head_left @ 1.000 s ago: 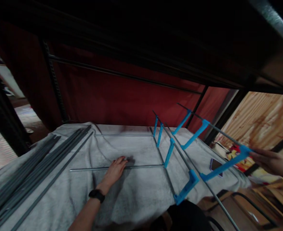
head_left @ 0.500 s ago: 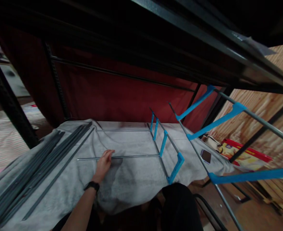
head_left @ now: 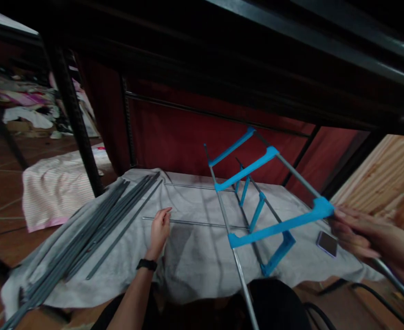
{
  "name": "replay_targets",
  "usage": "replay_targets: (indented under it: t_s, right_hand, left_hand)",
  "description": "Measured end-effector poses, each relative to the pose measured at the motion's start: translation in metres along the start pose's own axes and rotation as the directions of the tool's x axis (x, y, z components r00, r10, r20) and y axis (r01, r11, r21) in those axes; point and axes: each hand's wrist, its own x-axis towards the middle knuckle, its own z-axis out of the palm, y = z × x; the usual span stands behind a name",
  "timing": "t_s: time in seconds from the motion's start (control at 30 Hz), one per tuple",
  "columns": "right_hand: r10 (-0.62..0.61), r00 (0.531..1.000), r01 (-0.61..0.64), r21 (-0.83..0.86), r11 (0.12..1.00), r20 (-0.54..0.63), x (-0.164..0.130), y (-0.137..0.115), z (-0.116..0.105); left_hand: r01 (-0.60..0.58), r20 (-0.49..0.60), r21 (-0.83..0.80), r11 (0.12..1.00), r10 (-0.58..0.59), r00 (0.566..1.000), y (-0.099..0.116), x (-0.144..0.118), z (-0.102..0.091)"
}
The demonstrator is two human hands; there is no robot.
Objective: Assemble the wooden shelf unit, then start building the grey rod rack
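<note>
My left hand [head_left: 161, 227], a black band on its wrist, is closed around a thin metal rod [head_left: 202, 223] lying across the cloth. At the right, my right hand [head_left: 356, 229] grips a ladder-like rack frame [head_left: 294, 223] by one of its grey tubes, just beside a blue crosspiece. This frame is held up at a slant, its blue crosspieces joining two long tubes. Below and behind it stands a similar blue-and-grey frame [head_left: 258, 215] on the cloth, meeting the ends of the thin rods. Another thin rod [head_left: 195, 186] lies farther back.
A pile of grey tubes [head_left: 95, 229] lies at the left on the grey cloth [head_left: 195, 270]. A phone [head_left: 327, 243] rests at the right. Dark shelf beams [head_left: 222, 55] hang low overhead, with a red curtain [head_left: 188, 133] behind.
The raised frame has moved left across the lower one, and my right hand has come into view holding it. My left hand stays at the same rod. The view has turned leftward.
</note>
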Motion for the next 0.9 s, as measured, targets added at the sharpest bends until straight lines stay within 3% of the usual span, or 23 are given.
replay_targets:
  t_s: [0.03,0.07,0.13,0.27,0.4,0.5,0.57,0.63,0.77,0.9]
  right_hand:
    - [0.051,0.996,-0.053,0.028,0.998,0.078,0.016,0.005,0.025]
    - [0.153,0.962,-0.183,0.118,0.976,0.224,0.03,0.011,0.051]
    - [0.225,0.904,-0.332,0.265,0.905,0.363,0.055,0.026,0.103]
    - [0.248,0.893,-0.409,0.451,0.793,0.375,0.088,0.055,0.193]
    - [0.347,0.874,-0.483,0.535,0.693,0.34,0.11,0.068,0.259]
    - [0.349,0.874,-0.483,0.53,0.698,0.337,0.118,0.072,0.293]
    - [0.331,0.881,-0.469,0.537,0.701,0.338,0.119,0.075,0.31]
    - [0.334,0.88,-0.473,0.548,0.69,0.338,0.118,0.078,0.323]
    - [0.381,0.863,-0.505,0.535,0.677,0.332,0.117,0.083,0.344]
    - [0.393,0.853,-0.522,0.522,0.674,0.344,0.12,0.093,0.359]
  left_hand:
    - [0.024,-0.018,-0.023,0.999,-0.024,1.0,0.001,0.001,-0.002]
    - [0.05,-0.028,-0.052,0.997,-0.052,0.998,0.002,0.002,-0.004]
    - [0.11,-0.02,-0.127,0.986,-0.114,0.993,0.005,0.003,-0.004]
    - [0.181,0.14,-0.249,0.952,-0.149,0.979,0.018,-0.001,-0.001]
    - [0.138,0.286,-0.247,0.959,-0.064,0.956,0.036,-0.008,-0.001]
    - [0.08,0.239,-0.192,0.978,-0.032,0.97,0.046,-0.007,-0.008]
    - [0.081,0.268,-0.212,0.974,-0.022,0.963,0.051,-0.005,-0.013]
    - [0.189,0.417,-0.298,0.936,-0.051,0.907,0.054,-0.004,-0.015]
    - [0.421,0.666,-0.403,0.813,-0.055,0.744,0.06,-0.01,-0.007]
    - [0.525,0.717,-0.413,0.744,-0.09,0.691,0.07,-0.018,0.002]
